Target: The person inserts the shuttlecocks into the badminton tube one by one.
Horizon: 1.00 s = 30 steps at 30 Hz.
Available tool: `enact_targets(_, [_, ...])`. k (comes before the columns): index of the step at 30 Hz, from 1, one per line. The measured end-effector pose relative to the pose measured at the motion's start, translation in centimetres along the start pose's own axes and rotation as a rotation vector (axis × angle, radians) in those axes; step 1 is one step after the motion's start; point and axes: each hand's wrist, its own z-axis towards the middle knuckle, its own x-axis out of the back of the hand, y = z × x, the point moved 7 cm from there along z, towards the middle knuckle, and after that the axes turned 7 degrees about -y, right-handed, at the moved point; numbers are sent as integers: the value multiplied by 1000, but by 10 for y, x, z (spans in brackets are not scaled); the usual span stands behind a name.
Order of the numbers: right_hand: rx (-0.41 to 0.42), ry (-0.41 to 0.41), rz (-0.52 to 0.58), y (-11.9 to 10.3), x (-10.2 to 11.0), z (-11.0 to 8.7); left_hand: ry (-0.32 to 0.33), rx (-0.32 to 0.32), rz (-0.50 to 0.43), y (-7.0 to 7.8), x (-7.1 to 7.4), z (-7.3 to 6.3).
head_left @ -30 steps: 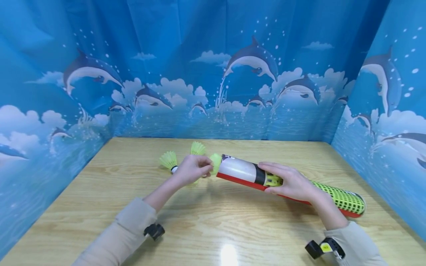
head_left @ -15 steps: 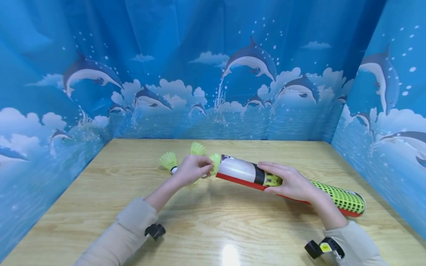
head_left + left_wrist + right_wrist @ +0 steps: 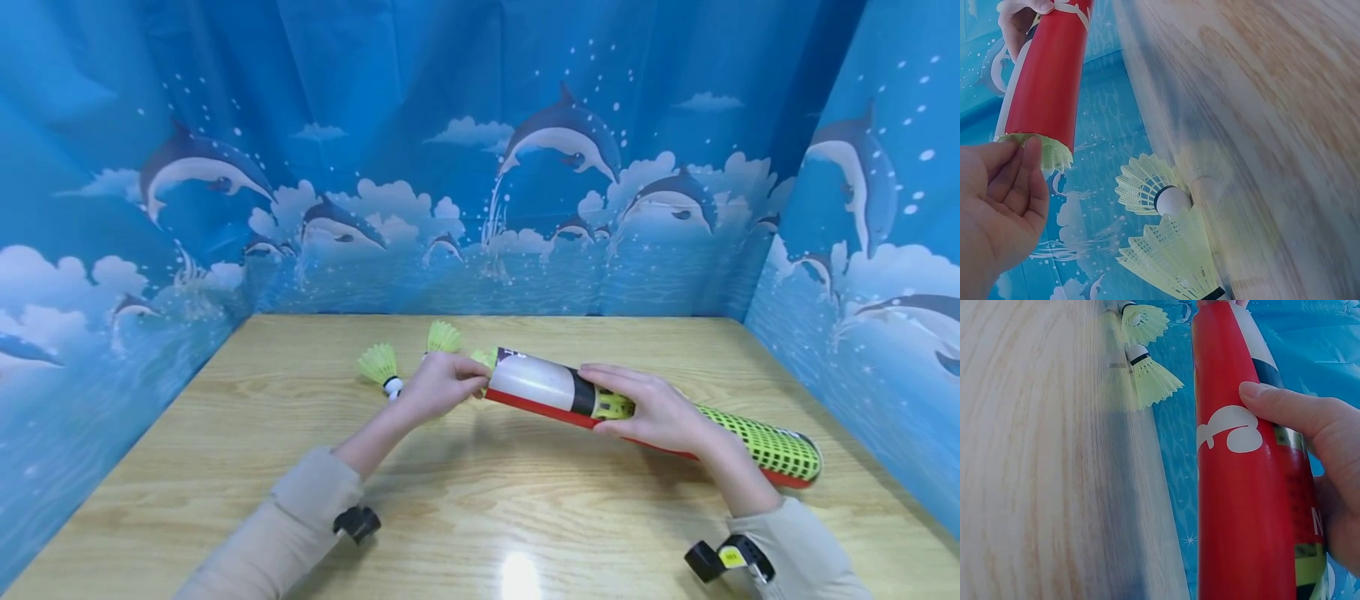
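Head view: left grip [image 3: 450,385] pinches a shuttlecock [image 3: 482,359] at the mouth of a tube [image 3: 542,383]

The pinched shuttlecock sits at the tube's left end, its yellow-green skirt poking out past the rim; the rest of it is out of sight. In the left wrist view, thumb and finger come together on the skirt's edge. The right grip [image 3: 651,410] is wrapped around the tube's middle, thumb on the red side. The tube, printed silver, black, red and checked green, slants with its mouth raised above the wooden surface [image 3: 480,500] and its other end lower, toward the right.

Two more shuttlecocks lie on the surface behind the left grip. The left-hand shuttlecock [image 3: 378,362] shows its black band and part of its white base, partly covered by that grip. The farther shuttlecock [image 3: 444,337] shows mostly skirt, since the same grip blocks its base. Both are apart from the tube.

A blue backdrop [image 3: 450,279] with dolphins, clouds and waves walls in the back and both sides. Each pale sleeve has a small black camera at the wrist: the left camera [image 3: 358,523] above the surface, the right camera [image 3: 705,562] near the lower edge. A bright glare [image 3: 519,577] shows between them.
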Motion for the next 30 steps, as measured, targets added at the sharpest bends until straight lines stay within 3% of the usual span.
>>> enact_targets(6, [-2,-9,-4,1,-3,1,-8,0,31,-2,-4,2])
enact_targets(20, [-13,-19,1,3,-1,3,-44,81,-12,-7,-6,6])
enact_targets(30, [3,-11,0,4,-3,2,-138,19,29,-3,-9,5])
